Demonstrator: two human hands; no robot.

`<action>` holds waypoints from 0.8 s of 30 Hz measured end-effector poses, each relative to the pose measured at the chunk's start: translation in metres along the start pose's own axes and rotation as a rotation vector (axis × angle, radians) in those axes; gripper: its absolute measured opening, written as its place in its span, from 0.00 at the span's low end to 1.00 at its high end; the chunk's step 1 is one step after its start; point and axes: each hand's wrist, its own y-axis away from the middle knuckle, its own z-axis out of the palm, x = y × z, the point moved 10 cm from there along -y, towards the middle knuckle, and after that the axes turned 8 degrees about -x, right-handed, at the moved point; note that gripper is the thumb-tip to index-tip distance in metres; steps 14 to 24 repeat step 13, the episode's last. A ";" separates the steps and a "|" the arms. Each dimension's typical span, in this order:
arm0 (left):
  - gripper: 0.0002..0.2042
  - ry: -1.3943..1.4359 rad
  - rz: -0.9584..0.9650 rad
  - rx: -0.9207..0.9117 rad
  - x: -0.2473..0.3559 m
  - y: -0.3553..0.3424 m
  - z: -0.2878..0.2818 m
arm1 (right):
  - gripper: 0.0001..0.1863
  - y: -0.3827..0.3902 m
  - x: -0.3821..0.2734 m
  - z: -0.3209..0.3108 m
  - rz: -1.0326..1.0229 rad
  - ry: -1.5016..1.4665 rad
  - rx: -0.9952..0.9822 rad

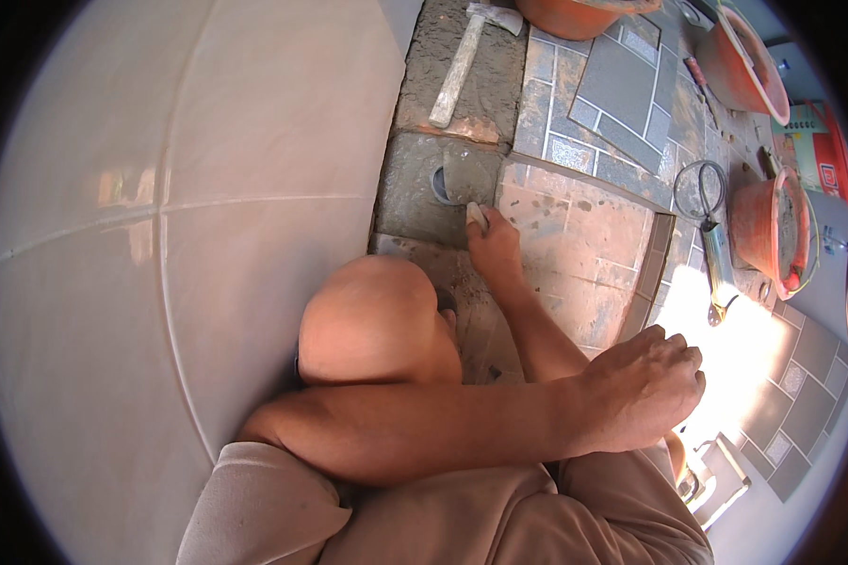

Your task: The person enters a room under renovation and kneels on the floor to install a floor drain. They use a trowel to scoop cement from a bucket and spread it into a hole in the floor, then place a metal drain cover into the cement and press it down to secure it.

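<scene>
My right hand (pixel 495 245) is closed round the pale handle of a trowel (pixel 471 174), its blade smeared grey. The blade lies over wet grey mortar (pixel 410 212) and partly covers a round pipe opening (pixel 439 185). My left forearm crosses in front of me above my lap. At its end my left hand (pixel 645 391) has its fingers curled under; the palm is hidden, so whatever it may hold does not show. Beyond the mortar patch lies a hammer (pixel 462 71) with a worn, mortar-stained handle.
A glossy tiled wall (pixel 254 122) rises close on my left. Orange buckets (pixel 768 231) stand at the far side and right. A loose patterned tile (pixel 617 89), an angle grinder (pixel 716 273) with its cord and a narrow brown tile strip (pixel 648 273) lie on the floor.
</scene>
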 end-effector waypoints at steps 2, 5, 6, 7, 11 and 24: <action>0.10 -0.009 -0.010 -0.014 -0.002 -0.001 0.002 | 0.20 0.008 -0.002 -0.006 0.001 0.080 0.057; 0.09 -0.037 -0.034 -0.034 -0.005 -0.001 0.001 | 0.20 0.027 0.025 -0.004 0.209 -0.057 0.002; 0.08 -0.053 -0.034 -0.049 -0.004 -0.001 0.001 | 0.20 0.032 0.034 0.000 0.276 -0.163 -0.034; 0.08 -0.063 -0.030 -0.053 -0.004 -0.001 -0.001 | 0.20 0.034 0.041 0.004 0.341 -0.268 -0.068; 0.08 -0.042 -0.036 -0.106 -0.004 -0.001 0.003 | 0.22 0.035 0.034 0.017 0.378 -0.508 -0.045; 0.09 -0.001 -0.053 -0.110 -0.007 0.000 0.007 | 0.27 0.036 0.033 0.032 0.551 -0.807 -0.131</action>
